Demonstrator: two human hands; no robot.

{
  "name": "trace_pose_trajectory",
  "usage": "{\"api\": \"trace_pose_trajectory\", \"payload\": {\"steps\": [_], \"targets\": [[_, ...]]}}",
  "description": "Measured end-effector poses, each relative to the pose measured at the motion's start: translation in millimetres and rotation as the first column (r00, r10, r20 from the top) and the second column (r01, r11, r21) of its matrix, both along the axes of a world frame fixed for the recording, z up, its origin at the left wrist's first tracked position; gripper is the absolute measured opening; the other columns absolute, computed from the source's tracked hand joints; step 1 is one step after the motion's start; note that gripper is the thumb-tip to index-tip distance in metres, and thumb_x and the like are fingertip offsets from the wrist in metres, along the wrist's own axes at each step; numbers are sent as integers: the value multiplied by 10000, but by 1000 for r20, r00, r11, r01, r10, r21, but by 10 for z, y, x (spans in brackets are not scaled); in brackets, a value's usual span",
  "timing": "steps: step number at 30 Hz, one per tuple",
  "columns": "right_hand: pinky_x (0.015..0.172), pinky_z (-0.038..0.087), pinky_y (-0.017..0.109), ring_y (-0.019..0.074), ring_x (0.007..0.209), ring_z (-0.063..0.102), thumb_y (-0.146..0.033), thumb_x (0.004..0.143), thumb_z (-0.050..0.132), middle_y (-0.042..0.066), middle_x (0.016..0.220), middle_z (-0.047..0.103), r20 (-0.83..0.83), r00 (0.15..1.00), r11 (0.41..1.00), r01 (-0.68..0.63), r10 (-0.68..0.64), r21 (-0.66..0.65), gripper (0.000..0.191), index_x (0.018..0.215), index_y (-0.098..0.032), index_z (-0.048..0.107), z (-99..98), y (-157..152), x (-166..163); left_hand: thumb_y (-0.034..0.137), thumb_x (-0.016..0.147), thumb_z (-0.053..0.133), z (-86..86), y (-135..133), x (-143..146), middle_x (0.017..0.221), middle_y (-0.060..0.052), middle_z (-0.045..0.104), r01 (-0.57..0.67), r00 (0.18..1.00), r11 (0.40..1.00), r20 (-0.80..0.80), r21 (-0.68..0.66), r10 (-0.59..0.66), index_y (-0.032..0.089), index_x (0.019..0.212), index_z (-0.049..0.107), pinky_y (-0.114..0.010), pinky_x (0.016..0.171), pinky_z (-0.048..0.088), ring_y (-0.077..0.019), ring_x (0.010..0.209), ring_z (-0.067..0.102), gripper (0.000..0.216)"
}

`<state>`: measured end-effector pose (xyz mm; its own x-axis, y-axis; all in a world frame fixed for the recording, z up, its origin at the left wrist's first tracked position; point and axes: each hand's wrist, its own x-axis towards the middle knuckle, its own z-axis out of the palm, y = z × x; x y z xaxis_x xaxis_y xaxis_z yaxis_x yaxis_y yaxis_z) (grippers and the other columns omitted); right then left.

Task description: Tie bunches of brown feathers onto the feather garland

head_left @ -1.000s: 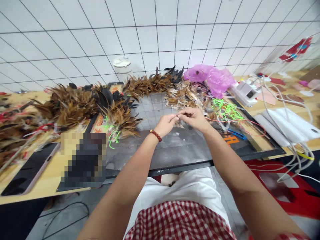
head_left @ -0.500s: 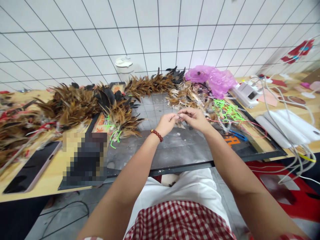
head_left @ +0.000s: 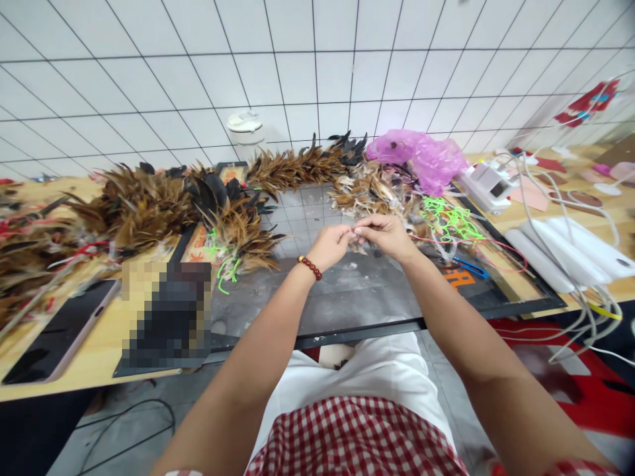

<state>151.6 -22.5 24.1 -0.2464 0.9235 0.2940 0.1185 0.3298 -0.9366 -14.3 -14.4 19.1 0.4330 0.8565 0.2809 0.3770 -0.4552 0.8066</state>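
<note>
My left hand [head_left: 331, 244] and my right hand [head_left: 385, 235] meet fingertip to fingertip above the grey cutting mat [head_left: 342, 291]. Both pinch a small feather bundle [head_left: 358, 245] that hangs just below the fingers. A red bead bracelet [head_left: 309, 267] circles my left wrist. Long strings of brown and black feathers [head_left: 208, 205] lie across the mat's far and left side. A pile of loose feathers [head_left: 367, 188] sits just beyond my hands.
Green cords [head_left: 449, 221] and a pink plastic bag [head_left: 421, 155] lie at the right. A phone [head_left: 54, 334] rests on the wooden table at the left. White cables and a white device [head_left: 489, 185] occupy the right side. A white jar [head_left: 244, 132] stands by the tiled wall.
</note>
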Motion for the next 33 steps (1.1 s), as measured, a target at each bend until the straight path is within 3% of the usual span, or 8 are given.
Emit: {"api": "trace_pose_trajectory", "payload": {"steps": [4, 9, 15, 18, 22, 26, 29, 33], "targets": [[530, 423, 227, 98, 523, 539, -351, 777, 617, -11, 579, 584, 80, 993, 995, 87, -92, 57, 202, 756, -150, 618, 1, -9, -4, 282, 822, 503, 3, -12, 11, 650, -7, 592, -4, 1000, 1000, -2, -16, 4, 145, 750, 640, -233, 633, 389, -112, 629, 502, 207], [534, 400, 236, 102, 504, 502, -299, 805, 567, -20, 558, 553, 192, 961, 966, 158, -197, 204, 150, 770, -162, 615, 13, 1, 29, 357, 797, 574, -27, 61, 11, 1025, -85, 666, -16, 940, 987, 335, -159, 69, 154, 1043, 627, -283, 847, 435, -167, 936, 593, 324], [671, 435, 267, 142, 692, 567, -224, 845, 509, 30, 707, 616, 303, 912, 874, 108, -277, 474, 151, 764, -178, 627, 98, -80, -22, 371, 807, 563, -13, 29, 26, 687, -41, 642, 208, 912, 912, 408, -354, -49, 125, 708, 611, -262, 707, 468, -124, 670, 604, 269], [698, 437, 273, 147, 724, 571, -212, 855, 491, 39, 740, 625, 317, 900, 849, 101, -301, 519, 162, 768, -181, 624, 98, -97, -48, 306, 807, 561, -19, 1, 44, 564, -7, 570, 223, 904, 885, 427, -409, -30, 130, 623, 550, -225, 618, 452, -92, 557, 559, 255], [685, 427, 271, 145, 706, 559, -281, 861, 506, 40, 760, 629, 314, 890, 854, 141, -331, 501, 161, 860, -178, 630, 71, -86, -19, 216, 799, 554, -34, 32, 42, 491, 23, 512, 69, 925, 913, 369, -401, 92, 128, 671, 603, -189, 525, 397, -70, 472, 485, 163], [586, 368, 240, 124, 603, 507, -419, 731, 661, 15, 692, 600, 553, 806, 940, 11, -209, 340, 299, 878, -160, 642, 87, -78, 114, 207, 820, 523, -31, 94, 29, 515, 34, 491, -135, 840, 893, 429, -429, 333, 135, 671, 580, -173, 487, 378, -58, 460, 486, 175], [567, 335, 229, 122, 610, 504, -427, 605, 748, 11, 702, 601, 720, 684, 968, -81, -120, 238, 354, 808, -157, 643, 105, -76, 211, 248, 826, 530, -21, 123, 27, 542, 43, 481, -190, 758, 867, 492, -461, 428, 141, 668, 555, -174, 495, 399, -52, 461, 496, 193], [572, 346, 220, 123, 618, 530, -330, 630, 725, 12, 712, 622, 746, 665, 980, -129, -29, 153, 293, 854, -155, 654, 79, -53, 253, 252, 830, 524, -6, 123, 31, 561, 43, 479, -200, 735, 864, 513, -461, 444, 145, 677, 549, -176, 492, 400, -50, 458, 489, 189]]}}
